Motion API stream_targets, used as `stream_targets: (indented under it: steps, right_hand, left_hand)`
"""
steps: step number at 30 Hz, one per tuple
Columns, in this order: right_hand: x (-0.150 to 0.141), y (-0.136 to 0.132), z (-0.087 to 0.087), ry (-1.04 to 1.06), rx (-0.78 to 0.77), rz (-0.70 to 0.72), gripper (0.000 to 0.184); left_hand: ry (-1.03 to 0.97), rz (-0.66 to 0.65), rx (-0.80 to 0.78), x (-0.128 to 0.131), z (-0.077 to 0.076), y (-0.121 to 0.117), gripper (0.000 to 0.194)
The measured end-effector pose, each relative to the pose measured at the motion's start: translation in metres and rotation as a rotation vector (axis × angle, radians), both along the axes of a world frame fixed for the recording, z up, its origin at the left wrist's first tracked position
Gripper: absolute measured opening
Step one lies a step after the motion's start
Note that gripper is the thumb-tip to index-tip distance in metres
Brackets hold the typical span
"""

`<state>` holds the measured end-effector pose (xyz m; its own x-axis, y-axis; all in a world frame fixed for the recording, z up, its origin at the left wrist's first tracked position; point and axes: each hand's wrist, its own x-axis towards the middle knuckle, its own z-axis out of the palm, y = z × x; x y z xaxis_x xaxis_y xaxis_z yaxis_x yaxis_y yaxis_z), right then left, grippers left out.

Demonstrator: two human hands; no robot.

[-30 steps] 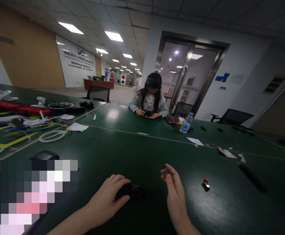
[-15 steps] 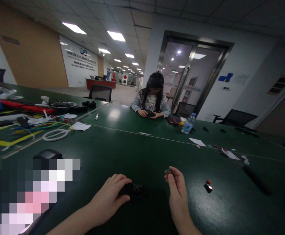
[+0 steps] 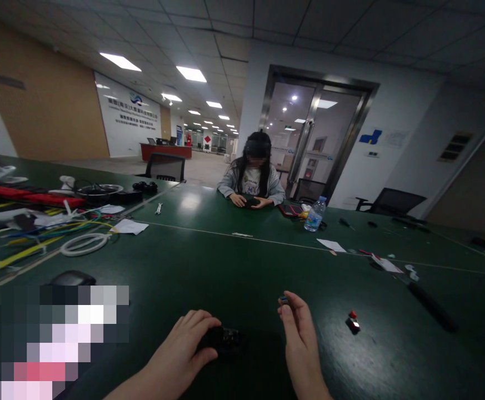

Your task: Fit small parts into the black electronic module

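Note:
My left hand [image 3: 190, 344] is closed round the near end of a small black device [image 3: 228, 338] lying on the dark green table [image 3: 234, 278]. The far end of that device shows an open, shiny recess; its exact kind is hard to make out in the dim light. Raised a little to the right, my right hand [image 3: 298, 333] pinches a small piece [image 3: 283, 300] between thumb and fingers. It looks bluish with a coppery tint, and the fingertips cover most of it. A gap separates the two hands.
A small red and black part [image 3: 353, 322] lies right of my right hand, with a black-handled tool [image 3: 431, 305] beyond. Cables and a white coil [image 3: 84, 244] crowd the left. Across the table a person [image 3: 251, 178] holds a dark object, near a water bottle [image 3: 315, 214].
The camera view has shifted slightly, so the scene sits a little lower and further left. My left hand stays on the device, and my right hand keeps its pinch on the small piece.

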<state>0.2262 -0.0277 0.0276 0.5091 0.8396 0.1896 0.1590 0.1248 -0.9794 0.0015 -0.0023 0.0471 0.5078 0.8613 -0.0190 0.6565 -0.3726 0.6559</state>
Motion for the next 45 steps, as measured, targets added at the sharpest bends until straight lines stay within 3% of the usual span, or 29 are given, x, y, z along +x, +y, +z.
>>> stream_targets:
  steps: [7, 18, 29, 45]
  right_hand:
    - [-0.002, 0.0, 0.004, 0.025, 0.035, -0.049, 0.04]
    - [-0.005, -0.003, 0.01, 0.008, 0.044, -0.007, 0.044]
    - [-0.004, -0.003, 0.01, -0.028, -0.039, 0.051, 0.038]
    - [-0.004, -0.001, 0.009, 0.02, 0.011, 0.027, 0.041]
  left_hand:
    - [-0.01, -0.014, 0.02, -0.002, -0.007, 0.003, 0.035]
    - [-0.045, -0.051, 0.075, -0.007, -0.016, 0.006, 0.038]
    - [-0.034, -0.061, 0.084, -0.006, -0.013, 0.005, 0.036]
    - [-0.04, -0.047, 0.077, -0.006, -0.011, 0.004, 0.035]
